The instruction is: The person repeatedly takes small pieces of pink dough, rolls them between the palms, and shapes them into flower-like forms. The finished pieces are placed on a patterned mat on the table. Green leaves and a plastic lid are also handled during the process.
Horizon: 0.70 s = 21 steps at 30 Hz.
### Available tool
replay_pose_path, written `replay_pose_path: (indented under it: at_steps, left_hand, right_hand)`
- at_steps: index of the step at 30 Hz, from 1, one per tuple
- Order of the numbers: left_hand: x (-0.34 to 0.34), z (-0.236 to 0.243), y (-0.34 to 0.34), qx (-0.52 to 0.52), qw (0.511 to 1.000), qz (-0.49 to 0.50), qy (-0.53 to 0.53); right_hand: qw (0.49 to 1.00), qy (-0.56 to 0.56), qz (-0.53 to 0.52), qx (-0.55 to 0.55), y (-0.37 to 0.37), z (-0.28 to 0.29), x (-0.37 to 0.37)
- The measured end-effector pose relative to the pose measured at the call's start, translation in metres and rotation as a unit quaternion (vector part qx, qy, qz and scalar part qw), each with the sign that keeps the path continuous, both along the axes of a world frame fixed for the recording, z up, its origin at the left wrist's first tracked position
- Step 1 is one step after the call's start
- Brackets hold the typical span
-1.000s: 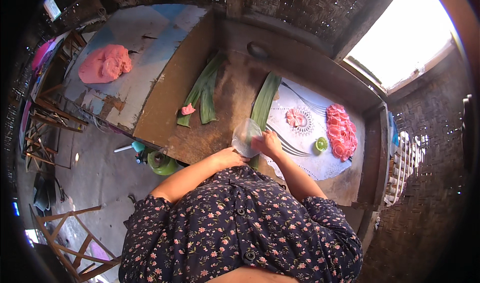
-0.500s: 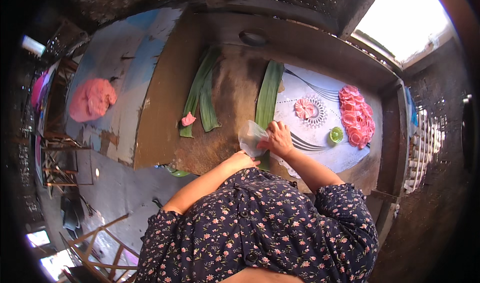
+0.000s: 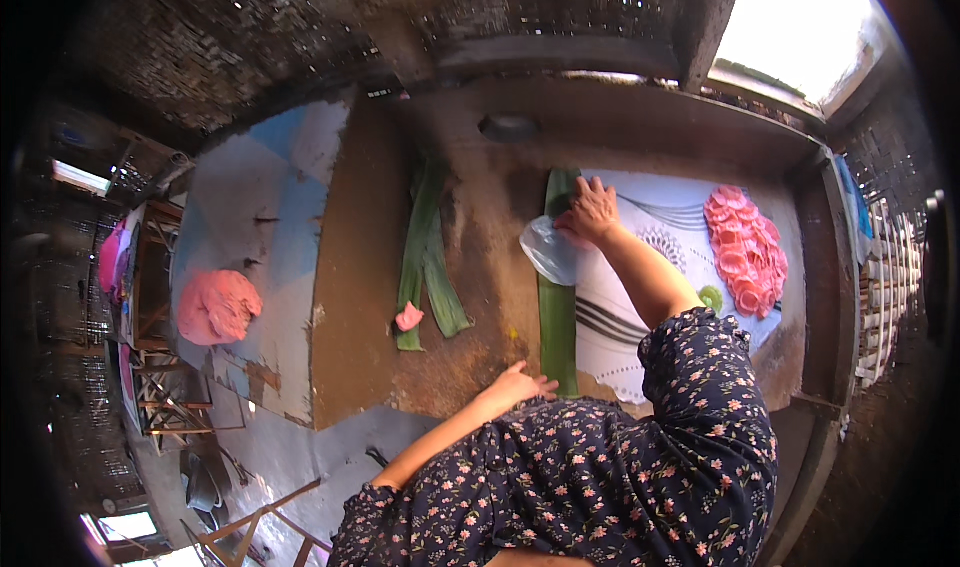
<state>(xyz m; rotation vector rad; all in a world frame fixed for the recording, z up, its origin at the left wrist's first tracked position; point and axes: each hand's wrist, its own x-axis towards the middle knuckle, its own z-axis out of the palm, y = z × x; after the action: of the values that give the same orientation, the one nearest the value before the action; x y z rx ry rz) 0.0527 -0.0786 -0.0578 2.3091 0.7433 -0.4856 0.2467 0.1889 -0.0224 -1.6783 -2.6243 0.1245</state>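
Note:
My right hand (image 3: pixel 592 210) reaches across the leaf strip on the table, fingers closed on the edge of a clear plastic sheet (image 3: pixel 549 251). A bit of pink shows beneath those fingers; its shape is hidden. The sheet hangs over a long green leaf strip (image 3: pixel 558 342). My left hand (image 3: pixel 518 387) rests at the near table edge, fingers spread and holding nothing. Right of the leaf lies a white patterned cover (image 3: pixel 612 312), partly behind my right forearm. On it are a heap of thin pink discs (image 3: pixel 745 252) and a small green cup (image 3: pixel 710 297), partly covered by my sleeve.
Two more leaf strips (image 3: pixel 425 252) lie left on the brown wooden table (image 3: pixel 480 317), with a small pink lump (image 3: pixel 409 316) on one. A large pink dough mass (image 3: pixel 220 307) sits on the blue and white board (image 3: pixel 285 217). A raised wooden edge (image 3: pixel 680 122) bounds the far side.
My right hand has moved away from me along the leaf, carrying the plastic sheet. My left hand has let go of it and opened. The view has shifted; the pink rosette is now hidden.

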Motion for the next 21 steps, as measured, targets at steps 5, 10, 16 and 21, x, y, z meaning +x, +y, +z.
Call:
replay_pose_path:
  at_steps: [5, 10, 16, 21]
  left_hand:
    - [-0.003, 0.008, 0.003, -0.032, 0.999, 0.043, -0.010]
    - [-0.006, -0.001, 0.008, -0.031, 0.996, 0.064, -0.062]
    - [0.016, 0.029, 0.015, -0.103, 0.905, 0.360, -0.202]
    - [0.026, 0.065, 0.035, -0.401, 0.385, 0.677, -0.482]
  right_hand:
    - [0.991, -0.014, -0.129, 0.012, 0.042, 0.004, -0.009]
    - [0.973, 0.102, -0.206, -0.019, 0.028, 0.030, -0.017]
    - [0.752, 0.510, -0.172, -0.381, -0.066, 0.083, 0.017]
    - [0.702, 0.558, -0.153, -0.414, -0.139, 0.102, 0.042]
